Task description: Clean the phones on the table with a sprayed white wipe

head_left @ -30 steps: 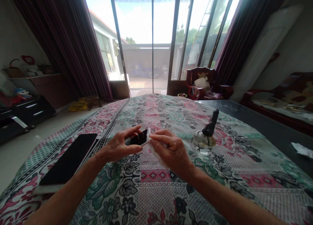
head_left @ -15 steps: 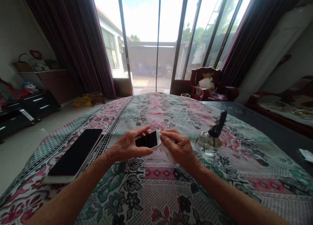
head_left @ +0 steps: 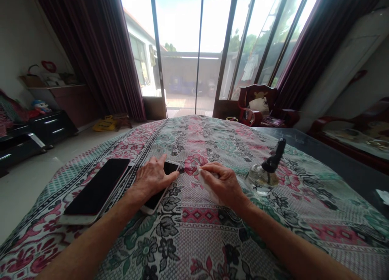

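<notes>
My left hand [head_left: 153,176] lies across a white phone with a dark screen [head_left: 155,199] on the patterned tablecloth [head_left: 200,235], its thumb over the right edge and its fingers by the far left edge. A crumpled white tissue [head_left: 209,191] is pinched in my right hand [head_left: 220,182], just over the cloth. Further left rests a larger black-screened phone [head_left: 99,187], on top of another pale flat device [head_left: 79,219]. Right of my right hand stands a clear glass bottle with liquid [head_left: 261,182] and a black spray head [head_left: 275,155].
The dark tabletop [head_left: 293,136] shows at the right, with a small white item [head_left: 382,195] near its edge. Beyond the table are a red wooden chair [head_left: 258,105], glass doors and dark curtains. A black cabinet [head_left: 54,126] stands at the left.
My left hand has moved left and down with the white phone, which now lies on the tablecloth, apart from the tissue. My right hand has hardly moved.
</notes>
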### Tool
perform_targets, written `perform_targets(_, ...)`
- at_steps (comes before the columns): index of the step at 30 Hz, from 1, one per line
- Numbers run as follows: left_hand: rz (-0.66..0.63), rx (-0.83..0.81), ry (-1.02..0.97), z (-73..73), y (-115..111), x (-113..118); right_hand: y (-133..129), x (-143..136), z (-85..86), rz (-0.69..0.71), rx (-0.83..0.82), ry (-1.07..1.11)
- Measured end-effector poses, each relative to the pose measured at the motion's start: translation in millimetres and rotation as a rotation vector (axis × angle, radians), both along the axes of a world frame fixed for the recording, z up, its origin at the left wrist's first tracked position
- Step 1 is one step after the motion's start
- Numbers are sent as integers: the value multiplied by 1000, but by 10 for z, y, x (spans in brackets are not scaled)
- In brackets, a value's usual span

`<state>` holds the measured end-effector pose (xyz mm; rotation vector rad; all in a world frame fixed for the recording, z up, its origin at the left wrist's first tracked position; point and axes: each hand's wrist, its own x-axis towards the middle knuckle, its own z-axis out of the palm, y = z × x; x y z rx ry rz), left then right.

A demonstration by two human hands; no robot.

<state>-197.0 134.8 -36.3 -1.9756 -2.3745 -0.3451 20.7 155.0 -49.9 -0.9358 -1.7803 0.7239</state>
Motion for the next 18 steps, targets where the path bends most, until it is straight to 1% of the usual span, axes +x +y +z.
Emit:
perform_targets(1,31,-8,-13,15,12,-9,1,3,-4,-1,1,-1)
perform_targets(3,45,-12,-87,58,42,-45,1,5,-9,0,6,-6)
perform_targets(5,19,-6,-171,107,66,-112,1,5,-8,0,14,-9)
perform_targets(6,-8,-9,-181,131,69,-158,0,4,-5,1,17,-14)
perform_targets(8,-88,-44,-119,175,48,-261,-5,2,8,0,24,-34)
perform_targets(10,-213,-124,-22,217,-6,-353,-18,-1,26,4,20,-68)
perform_targets(12,-345,-230,10,256,-70,-405,-42,-7,41,31,-14,-111)
perform_targets(15,-461,-306,-49,289,-129,-410,-84,-19,44,102,-90,-175)
perform_targets(18,-502,-289,-139,280,-131,-370,-89,-24,34,122,-123,-202)
